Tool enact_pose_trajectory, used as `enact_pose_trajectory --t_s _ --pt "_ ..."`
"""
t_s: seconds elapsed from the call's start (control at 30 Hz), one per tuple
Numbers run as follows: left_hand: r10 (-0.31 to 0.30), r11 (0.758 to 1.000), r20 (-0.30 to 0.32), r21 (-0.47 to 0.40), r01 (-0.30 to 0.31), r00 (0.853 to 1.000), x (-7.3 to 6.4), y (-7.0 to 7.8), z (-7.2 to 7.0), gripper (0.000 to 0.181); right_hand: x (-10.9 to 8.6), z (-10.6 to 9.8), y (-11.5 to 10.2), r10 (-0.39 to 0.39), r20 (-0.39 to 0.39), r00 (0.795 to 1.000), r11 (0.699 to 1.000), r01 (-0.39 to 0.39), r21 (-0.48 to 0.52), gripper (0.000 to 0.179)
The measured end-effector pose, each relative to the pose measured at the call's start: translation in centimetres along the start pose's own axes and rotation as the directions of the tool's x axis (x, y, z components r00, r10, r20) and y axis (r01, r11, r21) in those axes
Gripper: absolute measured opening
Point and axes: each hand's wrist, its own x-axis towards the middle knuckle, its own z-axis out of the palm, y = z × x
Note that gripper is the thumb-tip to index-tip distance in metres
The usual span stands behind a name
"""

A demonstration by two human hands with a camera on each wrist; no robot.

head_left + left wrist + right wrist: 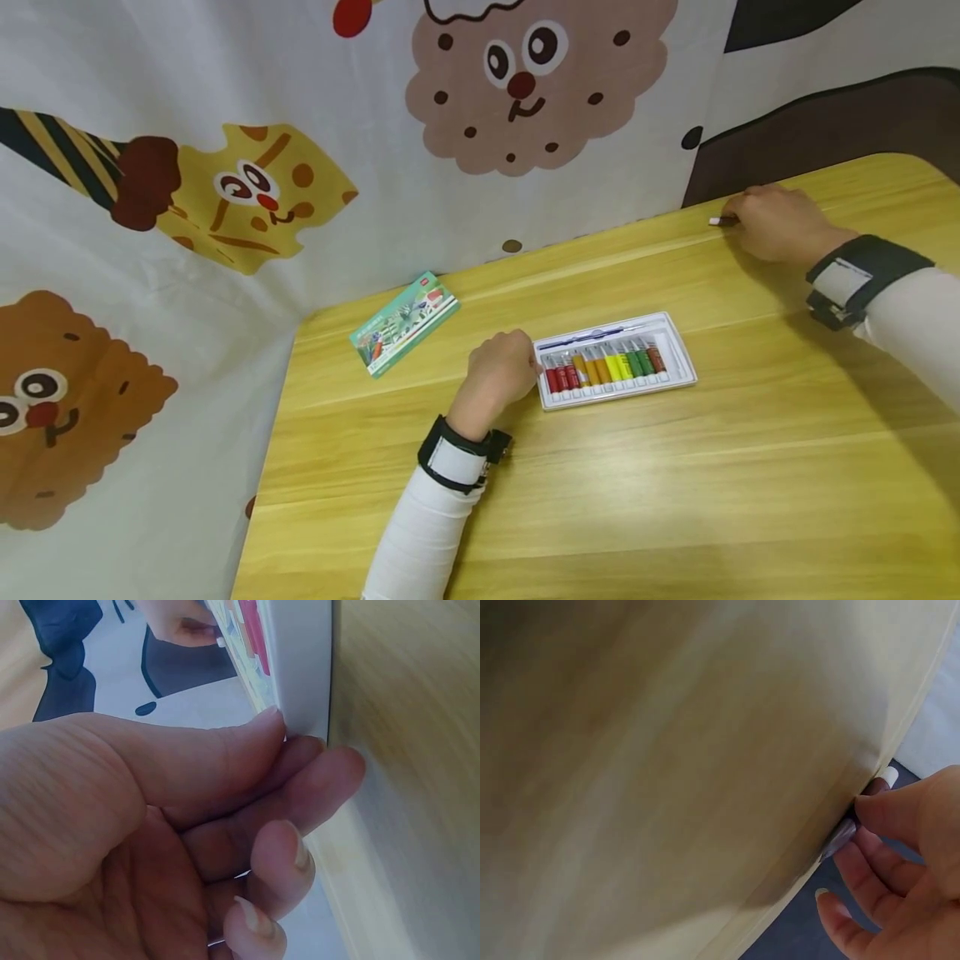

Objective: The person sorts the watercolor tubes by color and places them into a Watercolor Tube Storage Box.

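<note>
A white plastic tray holds a row of red, orange, yellow, green and brown paint tubes and a blue paintbrush. At its left end, my left hand pinches the corner. The left wrist view shows thumb and forefinger at the tray's side wall, other fingers loosely bent. Near the table's far edge, my right hand pinches a dark paint tube with a white cap. In the right wrist view, the tube's crimped end shows beside the fingers; part of its body is hidden.
A green paint box with printed pictures lies at the table's far left, beside the curtain. The wooden table ends against a hanging cloth with cartoon biscuits and cheese.
</note>
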Motion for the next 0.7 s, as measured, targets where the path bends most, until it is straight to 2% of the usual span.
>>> enact_pose_trajectory --t_s 0.23,0.53,0.63,0.7 --pt "0.002 1.000 -0.001 0.007 -0.002 1.000 0.0 0.0 -0.1 0.029 -1.1 0.1 0.2 -0.074 -0.055 0.996 0.997 0.074 -0.001 0.023" --pt "0.006 1.000 -0.004 0.015 -0.006 1.000 0.0 0.0 0.0 0.028 -2.2 -0.4 -0.4 -0.133 -0.044 0.990 0.991 0.135 0.027 0.019" --pt "0.006 1.000 -0.005 0.014 -0.006 1.000 -0.1 0.1 0.0 0.027 -2.3 -0.9 -0.6 -0.089 -0.044 0.995 0.993 0.092 0.070 0.021" --pt "0.004 1.000 -0.006 0.014 -0.004 1.000 -0.1 0.1 0.0 0.026 -2.2 -1.4 -0.8 -0.005 -0.023 1.000 0.995 0.007 0.097 0.021"
